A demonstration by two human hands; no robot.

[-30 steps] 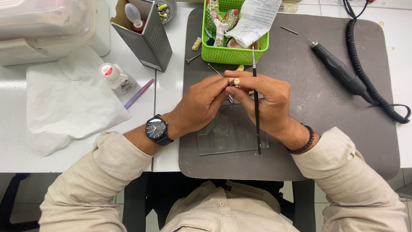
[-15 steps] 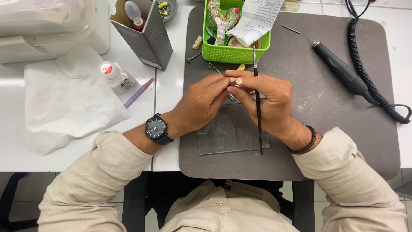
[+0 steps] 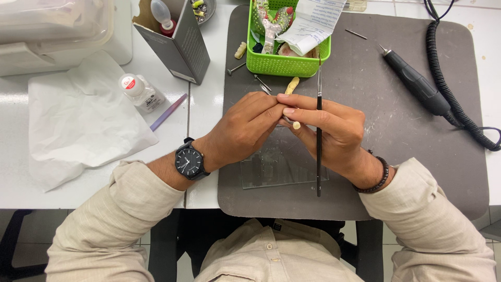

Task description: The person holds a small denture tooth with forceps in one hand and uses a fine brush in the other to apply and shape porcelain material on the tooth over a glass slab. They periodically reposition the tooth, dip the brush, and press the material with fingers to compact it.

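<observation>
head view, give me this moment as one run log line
left hand: pinching small pale piece | right hand: holds thin black brush, touches piece | under hands: glass slab on grey mat

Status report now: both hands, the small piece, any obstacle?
Left hand and right hand pinch small pale piece together. Right also holds thin brush. Glass slab underneath; nothing blocking.

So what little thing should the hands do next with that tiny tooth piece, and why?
Probably tilt the thin black brush tip down to the small cream piece. The right hand holds the brush upright along its fingers, its tip up near the green basket, while the left hand meets it at the piece above the glass slab.
</observation>
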